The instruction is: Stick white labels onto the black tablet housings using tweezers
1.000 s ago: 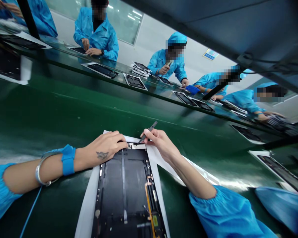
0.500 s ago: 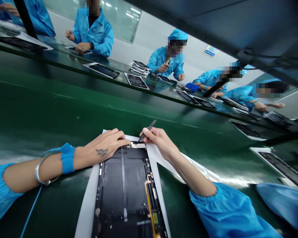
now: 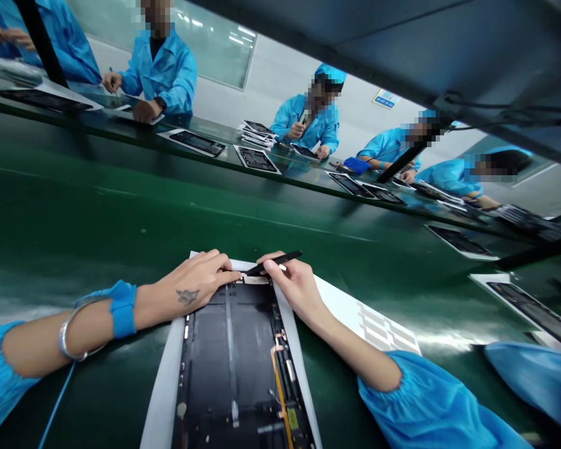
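Observation:
A black tablet housing (image 3: 210,355) with a yellow-orange flex cable and small parts along its sides lies on white paper (image 3: 161,386) before me. My left hand (image 3: 201,277) is closed at its top left edge, thumb pressed near the small parts there and the other fingers curled over the edge. At the top right corner my right hand (image 3: 297,284) pinches black tweezers (image 3: 280,260), held nearly flat. Their tip points left, close to my left thumb and a pale strip (image 3: 256,280) along the top edge. The exact contact at the tip is too small to tell.
A white sheet with grey strips (image 3: 378,324) lies under and beyond my right forearm. A blue wrist-strap cord (image 3: 58,399) hangs from my left wrist. Across the green bench, several co-workers sit at a raised shelf with more tablet housings (image 3: 257,159). A dark overhead shelf (image 3: 402,50) slants above.
The tweezers have tilted from steep to nearly flat, their tip moving left toward my left thumb. My right hand has turned and lowered slightly. My left hand stays at the edge.

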`<state>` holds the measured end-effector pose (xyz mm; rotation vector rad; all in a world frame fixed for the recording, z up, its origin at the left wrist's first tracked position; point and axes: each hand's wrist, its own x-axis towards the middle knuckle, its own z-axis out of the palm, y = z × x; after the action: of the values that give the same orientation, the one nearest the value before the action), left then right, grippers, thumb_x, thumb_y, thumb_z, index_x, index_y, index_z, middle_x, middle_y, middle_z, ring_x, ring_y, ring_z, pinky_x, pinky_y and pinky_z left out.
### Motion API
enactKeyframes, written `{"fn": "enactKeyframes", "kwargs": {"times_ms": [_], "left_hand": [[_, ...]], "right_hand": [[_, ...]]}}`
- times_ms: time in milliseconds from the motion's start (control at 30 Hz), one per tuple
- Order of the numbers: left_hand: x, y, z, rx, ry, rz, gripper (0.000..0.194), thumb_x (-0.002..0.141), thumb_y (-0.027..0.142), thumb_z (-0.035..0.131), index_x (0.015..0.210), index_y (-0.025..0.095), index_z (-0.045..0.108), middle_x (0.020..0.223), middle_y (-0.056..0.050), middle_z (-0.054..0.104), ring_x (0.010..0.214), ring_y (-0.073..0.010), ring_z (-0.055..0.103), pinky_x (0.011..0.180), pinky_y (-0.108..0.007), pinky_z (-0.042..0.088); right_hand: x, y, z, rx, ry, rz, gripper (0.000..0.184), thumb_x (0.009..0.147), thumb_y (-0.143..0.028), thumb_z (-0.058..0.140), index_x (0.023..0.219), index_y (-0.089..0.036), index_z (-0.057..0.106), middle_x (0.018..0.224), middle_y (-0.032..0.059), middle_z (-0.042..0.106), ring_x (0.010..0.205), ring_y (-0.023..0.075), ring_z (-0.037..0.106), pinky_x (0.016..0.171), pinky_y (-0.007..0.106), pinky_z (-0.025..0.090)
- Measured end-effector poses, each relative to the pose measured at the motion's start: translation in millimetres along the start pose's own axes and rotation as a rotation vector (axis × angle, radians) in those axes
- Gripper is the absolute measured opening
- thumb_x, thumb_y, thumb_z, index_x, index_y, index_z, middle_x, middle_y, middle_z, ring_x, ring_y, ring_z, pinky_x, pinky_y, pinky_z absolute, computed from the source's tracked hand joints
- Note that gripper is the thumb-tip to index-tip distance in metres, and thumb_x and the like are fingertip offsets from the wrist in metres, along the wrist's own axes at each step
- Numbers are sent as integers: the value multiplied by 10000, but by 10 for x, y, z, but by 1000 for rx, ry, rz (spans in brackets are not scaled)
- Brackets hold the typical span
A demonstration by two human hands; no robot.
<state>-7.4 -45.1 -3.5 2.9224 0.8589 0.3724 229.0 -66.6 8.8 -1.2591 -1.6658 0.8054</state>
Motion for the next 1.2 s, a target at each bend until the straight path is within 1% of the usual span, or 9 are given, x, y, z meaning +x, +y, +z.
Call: {"fn": "enactKeyframes", "kwargs": {"times_ms": [133, 233, 333, 600, 767, 867, 967, 1067, 1200], "left_hand": [[4, 10, -12, 18, -2, 8, 432, 975, 60, 338, 1273, 208, 613, 1091, -92, 600, 943, -224, 543, 778, -340, 477], [10, 12, -11, 59, -1, 10, 417, 970, 60, 356, 1263, 202, 617, 1087, -94, 606, 941, -225, 550, 769, -336, 487], [6, 12, -8, 75, 8, 20, 399, 962, 54, 383, 1260, 187, 613, 1097, -96, 611, 949, -227, 558, 775, -337, 495], [-8, 5, -11, 85, 56, 53, 377, 955, 34, 403, 1242, 160, 612, 1061, -93, 624, 939, -226, 571, 763, -338, 498], [12, 17, -28, 91, 49, 50, 404, 948, 28, 423, 1271, 191, 602, 1054, -78, 609, 902, -210, 556, 729, -307, 476], [33, 41, -54, 127, 3, 32, 386, 937, 41, 460, 1254, 193, 619, 1025, -78, 602, 883, -211, 553, 710, -302, 465], [44, 65, -80, 177, -36, 31, 396, 929, 38, 459, 1272, 171, 607, 1013, -88, 601, 884, -224, 545, 710, -316, 458], [42, 73, -88, 201, -30, 43, 472, 939, 27, 420, 1354, 211, 548, 1058, -89, 600, 892, -226, 526, 698, -310, 439], [44, 65, -87, 204, -35, 50, 545, 931, 5, 399, 1385, 279, 525, 1092, -79, 586, 877, -221, 504, 670, -301, 408]], "right_hand": [[-27, -19, 30, -83, -57, -62, 362, 933, -518, 564, 825, -217, 732, 915, 76, 735, 829, 250, 668, 711, 331, 495], [-32, -24, 24, -146, -88, -162, 315, 953, -461, 562, 851, -223, 743, 906, 75, 741, 843, 244, 671, 766, 347, 497], [-44, -36, 12, -181, -103, -256, 289, 964, -429, 562, 876, -220, 741, 861, 74, 738, 824, 232, 669, 764, 343, 502], [-47, 26, 26, -218, -47, -331, 305, 998, -414, 524, 896, -202, 719, 871, 66, 736, 819, 210, 680, 768, 333, 525], [-45, 4, 16, -203, -101, -347, 318, 991, -432, 530, 893, -200, 725, 843, 70, 731, 806, 212, 671, 746, 332, 524], [-71, 24, -73, -140, -109, -241, 366, 969, -488, 544, 866, -193, 734, 869, 72, 733, 810, 216, 678, 753, 330, 532], [-108, 93, -198, -37, 18, -49, 395, 919, -551, 589, 856, -189, 735, 884, 66, 724, 806, 213, 672, 757, 327, 541], [-128, 160, -278, 119, 124, 147, 432, 848, -602, 657, 860, -176, 731, 815, 49, 693, 768, 199, 657, 782, 343, 558], [-115, 176, -283, 251, 118, 281, 479, 758, -631, 734, 825, -157, 728, 733, 28, 642, 724, 176, 633, 780, 350, 570]]}}
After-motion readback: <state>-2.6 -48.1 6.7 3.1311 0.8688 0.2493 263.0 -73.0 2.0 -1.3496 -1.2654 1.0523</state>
